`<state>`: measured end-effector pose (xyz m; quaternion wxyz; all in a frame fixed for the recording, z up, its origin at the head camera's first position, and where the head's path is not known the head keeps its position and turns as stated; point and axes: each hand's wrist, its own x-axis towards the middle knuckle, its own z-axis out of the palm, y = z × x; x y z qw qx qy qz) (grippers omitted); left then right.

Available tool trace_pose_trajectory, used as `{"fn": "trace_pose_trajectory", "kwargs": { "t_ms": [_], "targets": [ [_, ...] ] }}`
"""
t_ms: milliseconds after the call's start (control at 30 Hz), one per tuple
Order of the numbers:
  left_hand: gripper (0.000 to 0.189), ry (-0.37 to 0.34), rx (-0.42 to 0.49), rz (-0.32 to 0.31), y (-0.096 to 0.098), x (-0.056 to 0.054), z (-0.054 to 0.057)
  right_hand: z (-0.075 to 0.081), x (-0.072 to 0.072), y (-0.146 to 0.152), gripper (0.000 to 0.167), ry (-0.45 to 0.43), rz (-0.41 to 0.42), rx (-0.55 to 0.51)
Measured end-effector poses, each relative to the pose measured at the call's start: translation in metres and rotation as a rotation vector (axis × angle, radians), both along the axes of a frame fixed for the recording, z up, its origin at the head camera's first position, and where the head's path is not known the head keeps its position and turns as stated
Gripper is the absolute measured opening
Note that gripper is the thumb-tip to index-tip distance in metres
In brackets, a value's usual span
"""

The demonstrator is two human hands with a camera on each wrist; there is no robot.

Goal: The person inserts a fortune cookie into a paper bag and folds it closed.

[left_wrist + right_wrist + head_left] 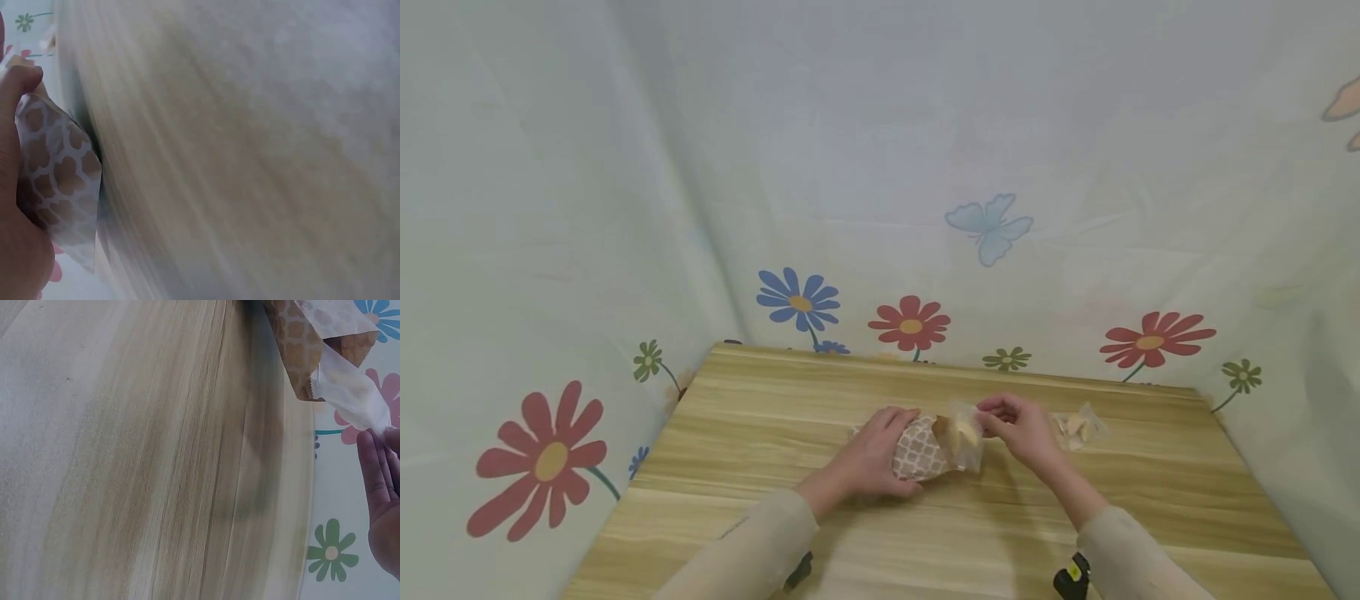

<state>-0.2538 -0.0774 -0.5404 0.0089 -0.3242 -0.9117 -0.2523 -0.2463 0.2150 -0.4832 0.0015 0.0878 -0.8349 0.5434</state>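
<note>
My left hand (868, 454) grips a brown paper bag (919, 450) with a white lattice pattern, lying on its side over the table with its mouth to the right. In the left wrist view, the thumb and fingers wrap the patterned paper (59, 162). A small clear packet (964, 437) with pale yellowish pieces in it sits at the bag's open mouth. My right hand (1018, 429) pinches the packet's outer edge. Seen from the right wrist, the packet (353, 394) sticks partly out of the mouth, its inner end overlapped by brown paper.
A second clear packet (1077, 427) of pale pieces lies on the table just beyond my right hand. The wood-grain table (760, 400) runs back to a white cloth (850, 167) printed with flowers and a butterfly. A black device (1072, 577) is by the right sleeve.
</note>
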Motion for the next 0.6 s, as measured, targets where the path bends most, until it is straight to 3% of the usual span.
{"fn": "trace_pose_trajectory", "kwargs": {
  "t_ms": [267,600],
  "targets": [
    [0.116,0.065,-0.032,0.006,-0.0003,0.0013,-0.0010,-0.0010,-0.0023,-0.0050,0.018,-0.093,0.058,-0.073],
    [0.120,0.132,-0.079,0.016,0.0014,0.0016,-0.0017,-0.0093,0.0001,-0.0012,0.017,-0.146,0.100,-0.068]
  ]
}}
